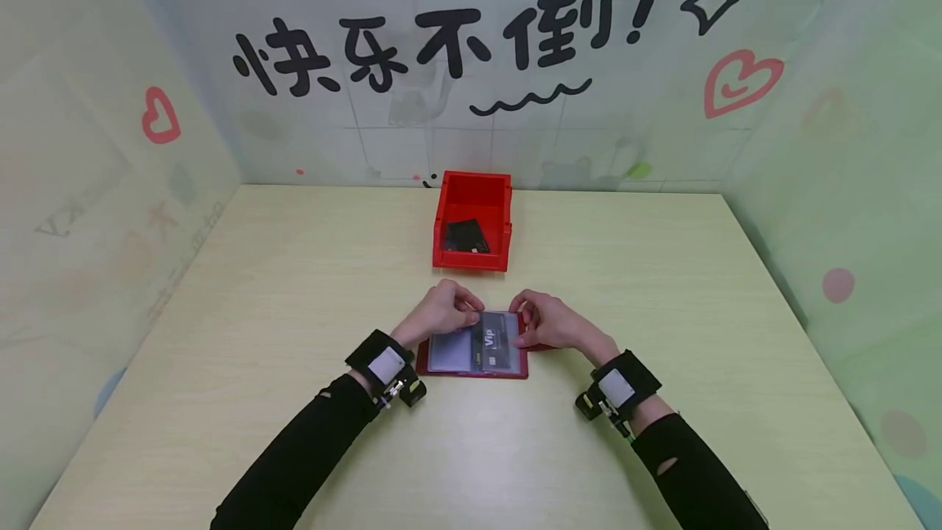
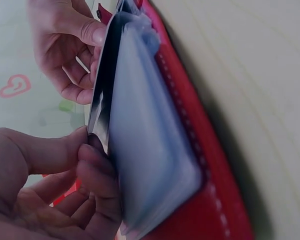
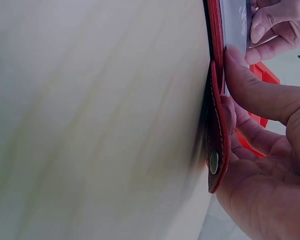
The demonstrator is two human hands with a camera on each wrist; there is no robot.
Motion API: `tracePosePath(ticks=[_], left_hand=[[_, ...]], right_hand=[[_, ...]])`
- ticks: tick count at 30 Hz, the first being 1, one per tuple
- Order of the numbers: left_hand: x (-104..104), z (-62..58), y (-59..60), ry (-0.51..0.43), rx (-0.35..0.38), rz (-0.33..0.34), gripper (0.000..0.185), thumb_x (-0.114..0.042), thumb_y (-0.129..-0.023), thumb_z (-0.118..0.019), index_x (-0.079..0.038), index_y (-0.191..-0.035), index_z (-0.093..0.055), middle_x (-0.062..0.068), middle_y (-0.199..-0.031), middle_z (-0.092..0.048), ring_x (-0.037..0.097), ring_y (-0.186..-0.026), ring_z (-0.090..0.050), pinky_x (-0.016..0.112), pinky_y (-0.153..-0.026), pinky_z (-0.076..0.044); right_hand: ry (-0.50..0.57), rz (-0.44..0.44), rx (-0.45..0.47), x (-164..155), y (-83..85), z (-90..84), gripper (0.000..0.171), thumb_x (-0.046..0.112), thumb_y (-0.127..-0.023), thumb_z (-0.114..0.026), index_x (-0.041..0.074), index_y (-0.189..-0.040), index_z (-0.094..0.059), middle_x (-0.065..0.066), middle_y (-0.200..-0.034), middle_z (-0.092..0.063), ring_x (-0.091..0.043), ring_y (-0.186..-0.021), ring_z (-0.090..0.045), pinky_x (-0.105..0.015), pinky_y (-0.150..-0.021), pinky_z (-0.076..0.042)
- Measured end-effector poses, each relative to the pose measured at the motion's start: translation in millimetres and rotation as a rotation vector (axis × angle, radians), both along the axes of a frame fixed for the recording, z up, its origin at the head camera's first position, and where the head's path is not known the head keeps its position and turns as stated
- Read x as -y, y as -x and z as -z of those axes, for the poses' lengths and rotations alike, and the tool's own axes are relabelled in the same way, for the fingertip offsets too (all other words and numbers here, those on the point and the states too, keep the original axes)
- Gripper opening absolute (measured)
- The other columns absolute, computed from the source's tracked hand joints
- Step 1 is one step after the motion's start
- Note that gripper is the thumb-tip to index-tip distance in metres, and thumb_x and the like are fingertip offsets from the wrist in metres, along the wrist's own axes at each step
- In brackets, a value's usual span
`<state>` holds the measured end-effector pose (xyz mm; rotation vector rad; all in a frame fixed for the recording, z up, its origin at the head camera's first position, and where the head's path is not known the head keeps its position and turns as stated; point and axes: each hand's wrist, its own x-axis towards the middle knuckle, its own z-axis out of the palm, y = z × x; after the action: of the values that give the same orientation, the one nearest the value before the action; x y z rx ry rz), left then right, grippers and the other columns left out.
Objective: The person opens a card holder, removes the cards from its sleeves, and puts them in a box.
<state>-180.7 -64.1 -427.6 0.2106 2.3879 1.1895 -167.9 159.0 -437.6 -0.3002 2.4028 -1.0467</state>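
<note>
A red card holder (image 1: 423, 364) lies open on the table, with clear plastic sleeves (image 2: 145, 135) inside. A dark card marked "Vip" (image 1: 491, 342) lies at its right-hand sleeve. My left hand (image 1: 446, 309) pinches the upper edge of the dark card and sleeve between thumb and finger. At the holder's right edge, my right hand (image 1: 550, 322) grips, with its thumb on the sleeve side and its fingers behind. Beside those fingers hangs the holder's red strap (image 3: 218, 125) with a metal snap. How far the card sits inside the sleeve I cannot tell.
Behind the hands stands a red bin (image 1: 471, 261) with several black cards (image 1: 468, 235) in it. The pale wooden table (image 1: 331, 268) meets a printed backdrop (image 1: 294, 145) at the back and on both sides.
</note>
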Motion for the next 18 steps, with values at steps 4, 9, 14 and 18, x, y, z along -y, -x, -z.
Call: tracePosePath(ticks=[4, 9, 14, 18], left_hand=[[2.1, -2.2, 0.8, 0.031, 0.006, 0.03, 0.023, -0.005, -0.095, -0.064, -0.003, -0.115, -0.075, 0.014, -0.106, -0.071, 0.023, -0.091, -0.059, 0.024, -0.072, -0.046], [5.3, -4.1, 0.9, 0.04, 0.028, 0.065, 0.025, -0.003, -0.096, -0.06, -0.001, -0.117, -0.074, 0.014, -0.102, -0.069, 0.02, -0.085, -0.057, 0.023, -0.067, -0.043], [7.3, -4.9, 0.3, 0.012, 0.072, 0.096, 0.029, -0.001, -0.098, -0.053, 0.001, -0.122, -0.069, 0.013, -0.092, -0.063, 0.014, -0.065, -0.054, 0.02, -0.059, -0.045], [8.3, -6.2, -1.2, -0.004, 0.094, 0.111, 0.032, 0.0, -0.099, -0.049, 0.003, -0.126, -0.066, 0.013, -0.093, -0.062, 0.011, -0.06, -0.056, 0.019, -0.057, -0.05]], right_hand=[[-0.006, 0.001, 0.003, 0.1, 0.4, 0.0, 0.048, 0.008, -0.084, -0.08, 0.007, -0.125, -0.054, -0.009, -0.093, -0.052, -0.018, -0.089, -0.052, -0.025, -0.068, -0.044], [-0.014, 0.003, 0.006, -0.1, 0.9, 0.0, 0.049, 0.008, -0.084, -0.08, 0.007, -0.125, -0.053, -0.009, -0.094, -0.052, -0.018, -0.089, -0.052, -0.025, -0.068, -0.044], [-0.007, 0.001, 0.007, 0.0, 0.7, 0.3, 0.048, 0.008, -0.084, -0.08, 0.007, -0.125, -0.053, -0.009, -0.093, -0.052, -0.018, -0.088, -0.052, -0.024, -0.068, -0.045], [-0.003, -0.001, 0.003, 0.1, 0.3, -0.1, 0.048, 0.007, -0.084, -0.08, 0.007, -0.124, -0.054, -0.009, -0.092, -0.052, -0.018, -0.086, -0.052, -0.024, -0.069, -0.045]])
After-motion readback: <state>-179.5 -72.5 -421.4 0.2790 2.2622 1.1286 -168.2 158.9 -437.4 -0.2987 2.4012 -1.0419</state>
